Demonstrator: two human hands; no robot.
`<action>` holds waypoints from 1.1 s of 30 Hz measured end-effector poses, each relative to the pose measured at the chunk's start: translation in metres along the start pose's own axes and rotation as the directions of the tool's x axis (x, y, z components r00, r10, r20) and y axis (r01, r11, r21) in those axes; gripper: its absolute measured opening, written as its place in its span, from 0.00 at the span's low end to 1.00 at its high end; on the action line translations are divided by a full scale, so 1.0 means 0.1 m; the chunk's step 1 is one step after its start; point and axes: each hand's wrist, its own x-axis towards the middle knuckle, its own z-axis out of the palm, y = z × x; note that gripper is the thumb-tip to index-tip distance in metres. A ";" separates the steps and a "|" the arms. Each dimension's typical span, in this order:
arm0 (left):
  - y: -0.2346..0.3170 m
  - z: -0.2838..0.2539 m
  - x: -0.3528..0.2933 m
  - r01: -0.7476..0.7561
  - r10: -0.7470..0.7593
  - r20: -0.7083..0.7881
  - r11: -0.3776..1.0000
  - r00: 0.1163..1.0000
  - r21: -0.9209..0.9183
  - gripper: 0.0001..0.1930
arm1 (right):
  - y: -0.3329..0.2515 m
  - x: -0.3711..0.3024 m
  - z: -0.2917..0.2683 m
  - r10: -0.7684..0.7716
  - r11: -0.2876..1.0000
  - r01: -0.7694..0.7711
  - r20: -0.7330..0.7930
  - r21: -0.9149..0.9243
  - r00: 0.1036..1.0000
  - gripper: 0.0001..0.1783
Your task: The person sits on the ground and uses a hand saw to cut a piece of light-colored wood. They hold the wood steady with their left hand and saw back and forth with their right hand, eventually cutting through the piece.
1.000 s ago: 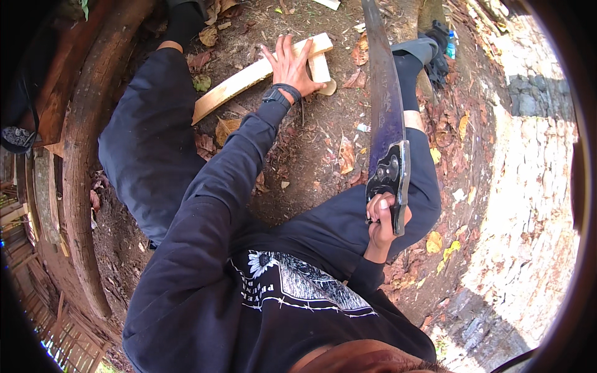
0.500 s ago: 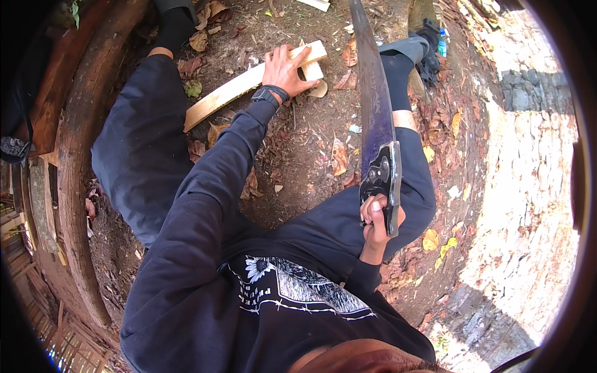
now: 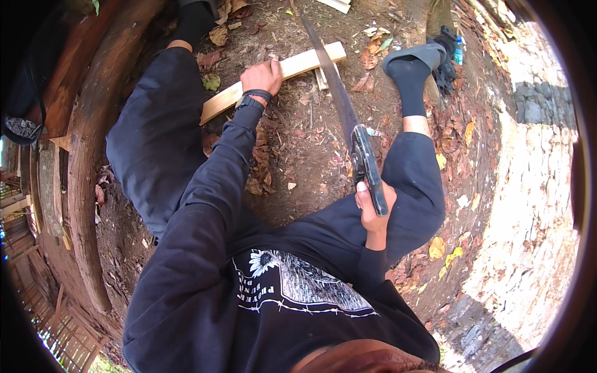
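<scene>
A pale wooden plank [image 3: 295, 65] lies slanted on the ground between my legs, its right end resting over a smaller piece of wood [image 3: 321, 79]. My left hand [image 3: 262, 78] is closed over the plank's middle, pressing down from above. In my right hand [image 3: 375, 202] is the black handle of a handsaw [image 3: 343, 99], gripped near my right thigh. The long dark blade points away from me and crosses over the plank close to its right end. Whether its teeth touch the wood I cannot tell.
A thick log [image 3: 90, 161] runs along my left side. Dry leaves [image 3: 370, 56] litter the dirt around my feet. Beyond my right slipper [image 3: 413, 59] are a dark bundle [image 3: 444, 59] and a bottle [image 3: 459, 50]. A sunlit pale surface [image 3: 532, 205] stretches along the right.
My left hand has slid leftward along the plank, from its right end to its middle. The saw has swung left, so its blade now crosses the plank near that end.
</scene>
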 end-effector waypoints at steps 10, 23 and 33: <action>0.07 0.02 0.00 0.033 -0.034 0.054 0.999 0.998 0.017 0.30 | 0.05 0.12 0.15 0.037 0.998 -0.033 0.085 -0.053 0.996 0.09; 0.06 0.02 -0.05 -0.015 0.015 0.034 1.000 0.999 -0.011 0.33 | -0.01 0.00 0.18 -0.036 0.980 0.062 0.139 -0.191 0.990 0.08; 0.02 0.04 0.01 0.068 -0.069 0.049 0.998 0.996 0.010 0.33 | 0.10 -0.31 -0.02 0.079 0.980 -0.057 0.107 -0.193 0.991 0.10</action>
